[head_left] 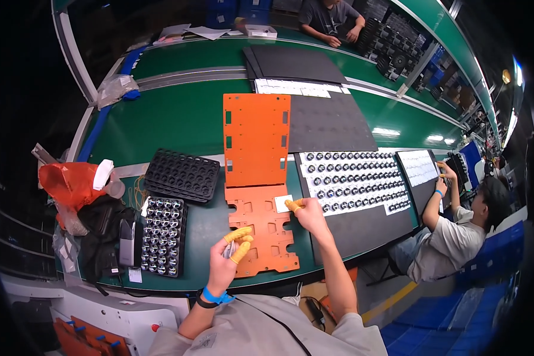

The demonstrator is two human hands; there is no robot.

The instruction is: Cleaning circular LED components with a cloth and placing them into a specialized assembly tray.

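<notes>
An orange hinged fixture (256, 139) stands open on the green bench in front of me, its far panel flat-faced with slots. The near panel (258, 237) has shaped recesses and notched edges. My right hand (307, 213), in yellow finger cots, pinches the edge of a white square card-like piece (283, 204) at the near panel's upper right. My left hand (228, 258), also in yellow finger cots, is curled over the panel's left edge. Between its fingers shows a small silvery piece (228, 250), too small to name.
To the left sit a black tray of shiny round lens-like parts (162, 231), stacked black trays (181, 175) and an orange bag (71, 181). On the right, white sheets with rows of black round parts (353, 181) lie on black boards (350, 237). A co-worker (457, 237) works at far right; another (332, 21) sits across.
</notes>
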